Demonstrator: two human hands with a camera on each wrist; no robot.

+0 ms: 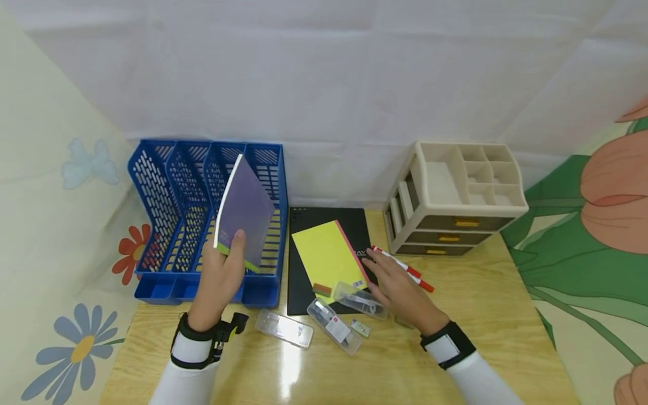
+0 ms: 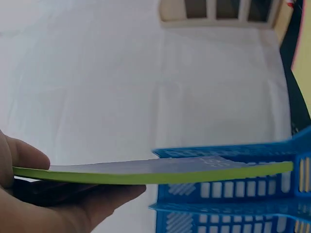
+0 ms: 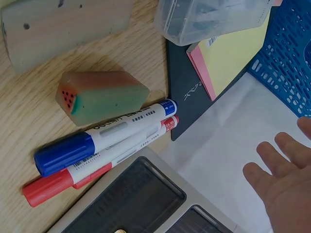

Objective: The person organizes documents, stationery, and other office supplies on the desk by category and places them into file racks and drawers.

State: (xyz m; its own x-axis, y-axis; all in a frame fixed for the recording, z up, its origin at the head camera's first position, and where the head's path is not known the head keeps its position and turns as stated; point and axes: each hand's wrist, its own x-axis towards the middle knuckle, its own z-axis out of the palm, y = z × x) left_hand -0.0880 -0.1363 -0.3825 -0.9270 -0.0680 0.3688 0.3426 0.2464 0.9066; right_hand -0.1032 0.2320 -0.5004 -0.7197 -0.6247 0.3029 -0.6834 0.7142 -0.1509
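My left hand [image 1: 223,278] grips a thin purple notebook [image 1: 248,208] by its lower end, thumb on the near face. The notebook is tilted up over the right-hand slots of a blue file rack [image 1: 210,142]. In the left wrist view its green edge [image 2: 170,176] runs between thumb and fingers, with the rack beyond. My right hand [image 1: 400,289] holds nothing, fingers spread, beside a yellow notebook [image 1: 324,253] with a pink edge. That notebook lies on a black flat board [image 1: 298,292]. Markers with red caps [image 1: 427,286] lie beside the right hand.
Clear plastic cases [image 1: 284,328] and a small eraser [image 1: 360,327] lie along the front. A beige drawer organizer [image 1: 440,209] stands at the back right. In the right wrist view, a blue-capped marker [image 3: 107,136] lies beside a green-and-orange block [image 3: 102,97].
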